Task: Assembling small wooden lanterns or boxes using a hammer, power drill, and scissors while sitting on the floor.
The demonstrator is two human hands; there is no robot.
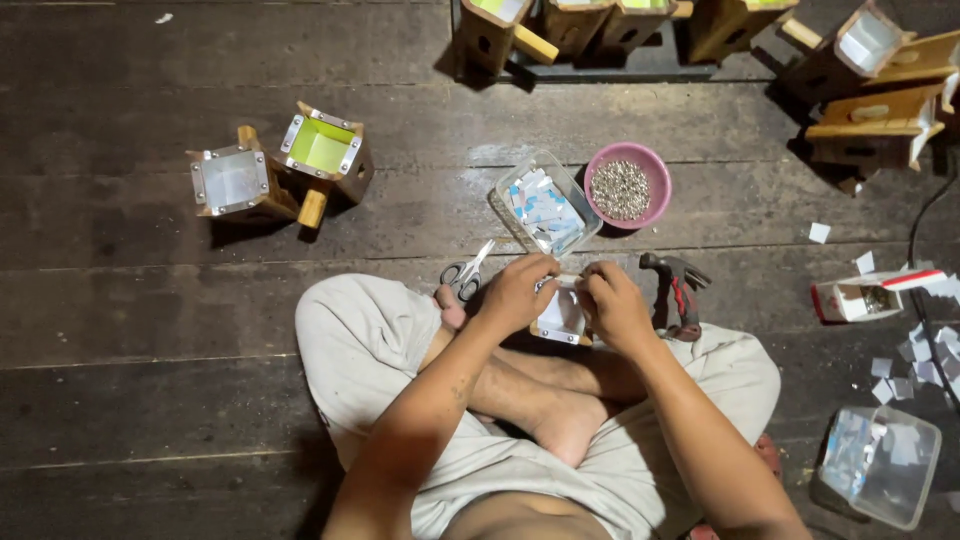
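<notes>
I sit cross-legged on a dark plank floor. My left hand and my right hand together hold a small wooden box with metal corner pieces and a pale lining, just above my crossed legs. The fingers of both hands pinch at its upper rim. Part of the box is hidden behind my hands.
Scissors lie left of my hands, a hammer to the right. Ahead stand a clear tub of paper pieces and a pink bowl of small nails. Two finished boxes sit far left; more boxes and paper scraps right.
</notes>
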